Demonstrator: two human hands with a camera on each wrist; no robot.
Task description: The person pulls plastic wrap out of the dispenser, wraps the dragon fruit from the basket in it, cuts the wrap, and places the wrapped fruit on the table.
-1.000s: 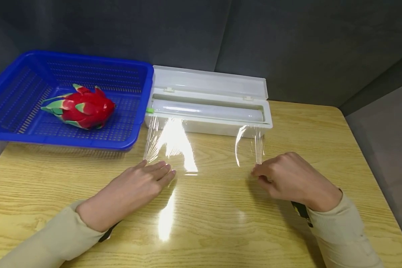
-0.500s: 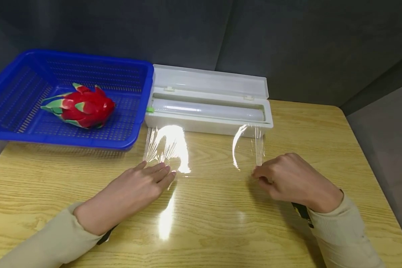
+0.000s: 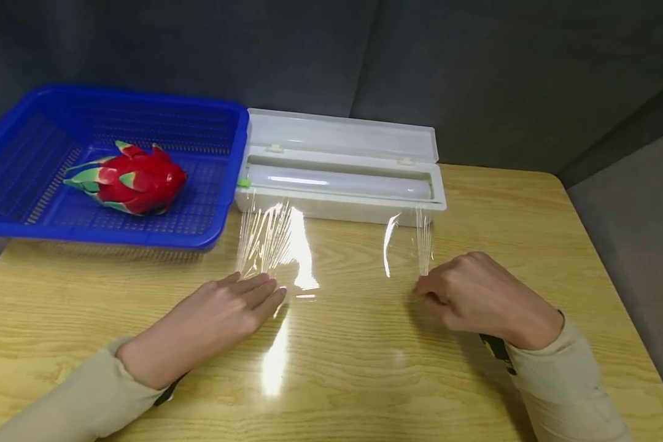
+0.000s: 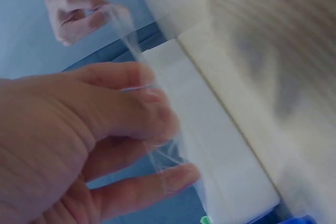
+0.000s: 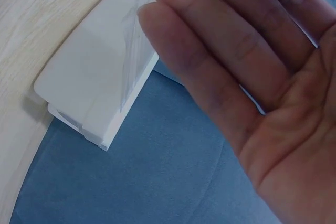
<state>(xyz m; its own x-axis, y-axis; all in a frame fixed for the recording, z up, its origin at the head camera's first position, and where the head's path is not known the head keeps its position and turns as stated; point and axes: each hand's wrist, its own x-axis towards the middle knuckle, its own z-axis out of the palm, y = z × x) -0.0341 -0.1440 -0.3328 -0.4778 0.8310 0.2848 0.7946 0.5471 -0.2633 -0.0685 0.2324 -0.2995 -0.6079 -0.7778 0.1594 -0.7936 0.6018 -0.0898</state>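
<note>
Above the worktop [image 3: 342,380], clear film [image 3: 339,255] stretches from the white box [image 3: 342,138]: left hand [image 3: 210,319] pinches one side, outer fingers loosely extended; right hand [image 3: 475,298] pinches the other. Just beside, leftward: blue basket [image 3: 116,239], dragon fruit [image 3: 143,181] inside.

I get white glare on the film [image 3: 304,258] before the box [image 3: 342,202] and on the worktop [image 3: 364,393] farther from it; my left wrist view blurs the worktop.
</note>
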